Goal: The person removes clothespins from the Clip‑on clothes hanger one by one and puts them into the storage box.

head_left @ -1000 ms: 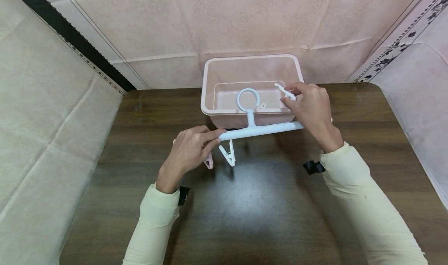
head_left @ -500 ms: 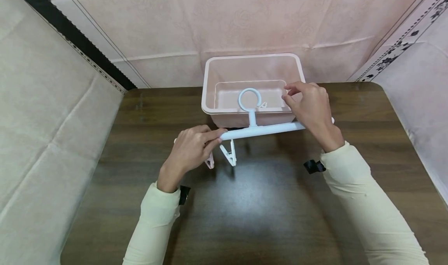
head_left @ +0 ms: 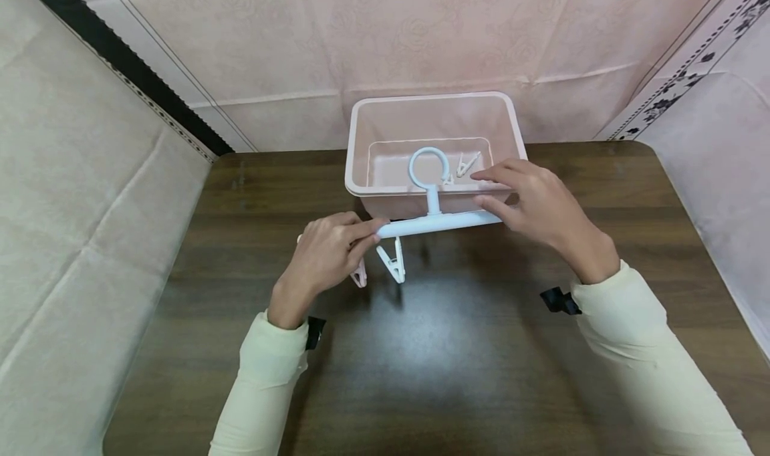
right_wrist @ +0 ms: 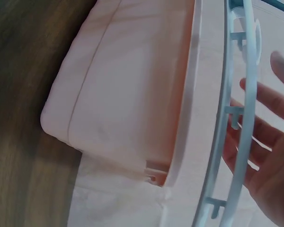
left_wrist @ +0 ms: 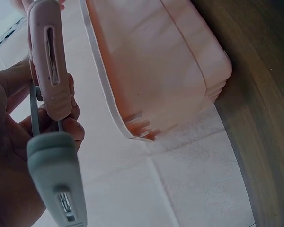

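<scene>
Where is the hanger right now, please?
In the head view, the hanger is near centre, in front of the pink bin, its left end in the left hand.

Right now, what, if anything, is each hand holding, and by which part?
The left hand grips the blue hanger near its left end; the right hand holds nothing.

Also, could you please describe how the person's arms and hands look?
Long, pale cream sleeves reach to the wrists, with some wrinkles. The left hand and right hand wear no gloves. A small black piece shows at each sleeve's end; I cannot tell what it is.
</scene>
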Action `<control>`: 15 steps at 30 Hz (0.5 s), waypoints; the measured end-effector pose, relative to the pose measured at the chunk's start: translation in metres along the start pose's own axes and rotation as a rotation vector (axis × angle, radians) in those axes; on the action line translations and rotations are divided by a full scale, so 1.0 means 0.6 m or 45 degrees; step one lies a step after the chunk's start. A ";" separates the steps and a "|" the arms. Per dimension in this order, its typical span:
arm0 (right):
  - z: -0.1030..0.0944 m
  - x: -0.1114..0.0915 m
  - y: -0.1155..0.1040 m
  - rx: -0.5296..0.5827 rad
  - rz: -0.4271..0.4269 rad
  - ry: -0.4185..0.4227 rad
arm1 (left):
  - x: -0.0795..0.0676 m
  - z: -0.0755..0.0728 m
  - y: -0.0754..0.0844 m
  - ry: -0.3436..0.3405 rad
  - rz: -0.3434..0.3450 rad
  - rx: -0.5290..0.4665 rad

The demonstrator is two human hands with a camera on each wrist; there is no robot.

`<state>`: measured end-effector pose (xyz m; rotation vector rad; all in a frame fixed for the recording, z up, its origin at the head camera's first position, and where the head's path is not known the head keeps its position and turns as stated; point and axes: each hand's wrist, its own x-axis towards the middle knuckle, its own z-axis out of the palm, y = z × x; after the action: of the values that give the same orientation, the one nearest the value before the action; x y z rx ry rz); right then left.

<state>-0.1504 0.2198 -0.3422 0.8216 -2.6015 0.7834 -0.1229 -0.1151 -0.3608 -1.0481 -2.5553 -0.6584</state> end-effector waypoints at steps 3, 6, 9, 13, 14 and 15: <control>-0.004 -0.008 -0.004 0.013 -0.025 -0.047 | 0.000 -0.001 0.000 0.010 0.013 -0.003; -0.008 -0.014 -0.006 0.045 -0.060 -0.082 | -0.002 -0.002 0.000 0.014 0.022 -0.009; -0.010 -0.020 -0.008 0.072 -0.092 -0.114 | -0.003 -0.003 0.001 0.014 0.022 -0.014; -0.011 -0.027 -0.006 0.103 -0.109 -0.154 | -0.004 -0.004 0.002 0.005 0.016 -0.019; -0.011 -0.028 -0.005 0.109 -0.109 -0.162 | -0.004 -0.005 0.003 0.002 0.016 -0.021; -0.012 -0.029 -0.004 0.117 -0.109 -0.173 | -0.004 -0.005 0.003 -0.001 0.017 -0.022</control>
<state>-0.1343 0.2300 -0.3433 1.0392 -2.6431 0.8564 -0.1196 -0.1166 -0.3588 -1.0702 -2.5453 -0.6781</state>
